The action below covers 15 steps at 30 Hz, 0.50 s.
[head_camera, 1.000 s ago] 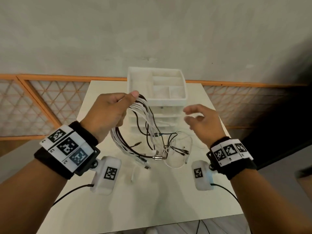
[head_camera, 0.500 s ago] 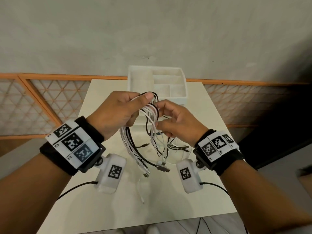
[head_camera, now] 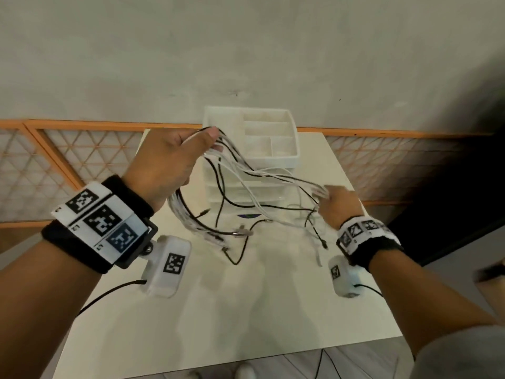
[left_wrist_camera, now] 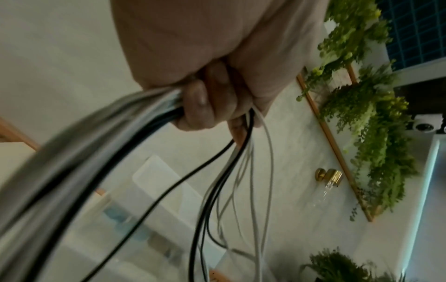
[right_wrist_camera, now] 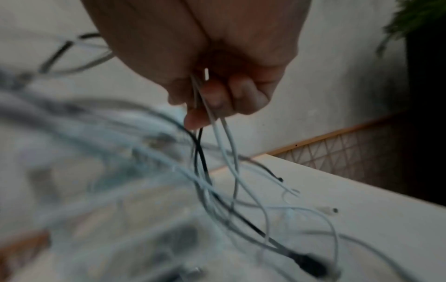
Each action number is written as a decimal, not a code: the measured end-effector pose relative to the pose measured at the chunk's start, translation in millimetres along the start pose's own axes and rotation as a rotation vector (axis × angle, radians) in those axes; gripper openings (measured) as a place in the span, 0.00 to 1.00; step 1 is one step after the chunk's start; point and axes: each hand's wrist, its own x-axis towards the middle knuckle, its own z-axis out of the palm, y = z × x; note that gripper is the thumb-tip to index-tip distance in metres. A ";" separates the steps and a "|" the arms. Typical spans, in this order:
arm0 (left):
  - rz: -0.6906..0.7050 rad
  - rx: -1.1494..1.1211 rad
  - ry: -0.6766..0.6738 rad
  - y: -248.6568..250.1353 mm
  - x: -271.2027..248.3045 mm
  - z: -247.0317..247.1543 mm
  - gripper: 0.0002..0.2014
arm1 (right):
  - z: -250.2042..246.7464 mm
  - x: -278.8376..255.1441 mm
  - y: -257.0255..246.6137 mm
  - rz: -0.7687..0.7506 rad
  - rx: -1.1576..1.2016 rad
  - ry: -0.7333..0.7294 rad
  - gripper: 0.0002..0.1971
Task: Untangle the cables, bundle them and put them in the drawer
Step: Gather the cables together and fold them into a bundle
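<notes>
A tangle of white and black cables [head_camera: 246, 170] is stretched in the air over the white table [head_camera: 246, 310]. My left hand [head_camera: 175, 160] is raised on the left and grips the looped bunch; the left wrist view shows its fingers [left_wrist_camera: 198, 99] curled round the cables [left_wrist_camera: 120, 145]. My right hand [head_camera: 338, 203], lower on the right, pinches several strands, and the right wrist view shows the strands [right_wrist_camera: 217, 133] running out between its fingertips [right_wrist_camera: 212, 99]. Loose plug ends hang down to the tabletop. The white drawer unit [head_camera: 254, 160] stands behind the cables.
The drawer unit's top is an open tray with compartments [head_camera: 273, 138]. An orange-framed lattice rail [head_camera: 68, 157] runs along the wall behind the table. The table's right edge [head_camera: 363, 214] lies just beyond my right hand.
My hands were together at the cable bunch half a second ago. My right hand has since pulled several strands out to the right and downward, stretching the tangle; my left hand has risen slightly.
</notes>
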 end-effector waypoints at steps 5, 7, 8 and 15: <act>-0.053 0.158 0.112 -19.7 -1.7 1.4 0.32 | -43.1 -6.2 -2.3 -0.087 0.401 0.325 0.11; -0.069 0.179 0.158 -20.8 -1.3 1.4 0.32 | -44.5 -7.6 3.5 -0.096 0.396 0.433 0.09; -0.080 0.179 0.192 -21.3 -0.1 0.6 0.32 | -44.7 -7.0 5.5 -0.076 0.391 0.486 0.09; -0.069 0.081 0.296 -13.0 6.5 -5.8 0.18 | -5.0 -8.7 48.8 0.384 0.243 0.120 0.14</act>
